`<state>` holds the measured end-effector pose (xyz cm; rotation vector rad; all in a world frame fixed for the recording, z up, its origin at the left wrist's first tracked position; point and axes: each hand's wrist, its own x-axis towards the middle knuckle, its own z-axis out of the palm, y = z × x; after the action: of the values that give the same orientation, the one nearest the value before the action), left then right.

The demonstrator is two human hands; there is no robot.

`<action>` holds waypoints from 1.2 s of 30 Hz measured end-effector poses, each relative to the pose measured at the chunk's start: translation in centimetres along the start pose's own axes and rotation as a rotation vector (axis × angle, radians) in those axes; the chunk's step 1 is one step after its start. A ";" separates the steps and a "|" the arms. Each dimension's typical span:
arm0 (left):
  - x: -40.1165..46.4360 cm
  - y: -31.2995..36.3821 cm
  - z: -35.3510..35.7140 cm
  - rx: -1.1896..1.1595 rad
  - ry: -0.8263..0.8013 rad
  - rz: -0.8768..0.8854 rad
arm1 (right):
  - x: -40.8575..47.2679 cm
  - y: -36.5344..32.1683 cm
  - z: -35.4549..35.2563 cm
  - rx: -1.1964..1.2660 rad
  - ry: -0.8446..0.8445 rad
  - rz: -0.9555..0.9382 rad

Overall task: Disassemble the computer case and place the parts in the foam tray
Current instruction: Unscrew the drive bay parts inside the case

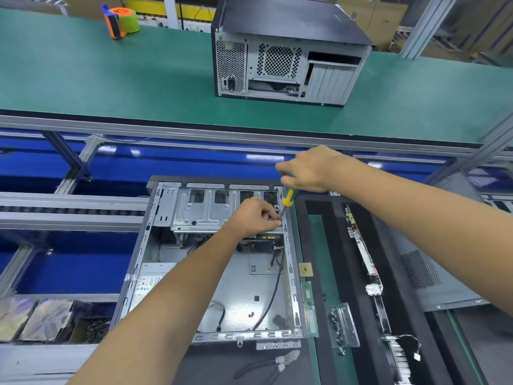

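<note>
Lying on its side: open case [216, 273], side panel off, inner floor facing up, on the near bench between the blue rack and the tray
Belt: green [111, 79], running across behind the bench
Second case: closed [286, 51], standing on the belt with its rear grille facing the camera
Tray: black foam [327, 259], just right of the open case, holding a long board [366, 262] set on edge, a clear plastic piece with dark screws [344, 326] and a fan with wires near the front
Drive cage: grey metal [202, 209], at the far end of the open case
Cables: black [273, 295], loose across the case floor
Tape dispenser: orange and green [122, 22], far left on the belt
Right hand [308, 170]: fingers curled round the top of a screwdriver
Left hand [256, 216]: fingertips pinched together at the cage's right edge, beside the tip; what they pinch cannot be told
Screwdriver: yellow-green handle [288, 197], shaft slanting down to the cage's right corner
</note>
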<state>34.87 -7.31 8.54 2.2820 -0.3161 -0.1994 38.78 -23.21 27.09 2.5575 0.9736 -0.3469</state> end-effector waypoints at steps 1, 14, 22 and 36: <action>0.0 0.0 0.0 -0.005 0.002 0.002 | 0.1 0.1 0.1 0.034 0.008 -0.015; -0.1 -0.2 0.2 0.008 0.020 0.010 | -0.1 -0.8 -0.3 0.337 -0.106 -0.112; -0.1 0.1 0.1 0.001 0.031 0.018 | 0.3 -0.8 -0.2 0.398 -0.098 -0.067; -0.4 0.4 -0.2 0.045 0.019 0.006 | -0.1 -0.8 -0.7 0.309 -0.112 -0.052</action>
<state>34.49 -7.32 8.97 2.3256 -0.3208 -0.1690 38.24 -22.39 27.58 2.7515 1.0130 -0.6970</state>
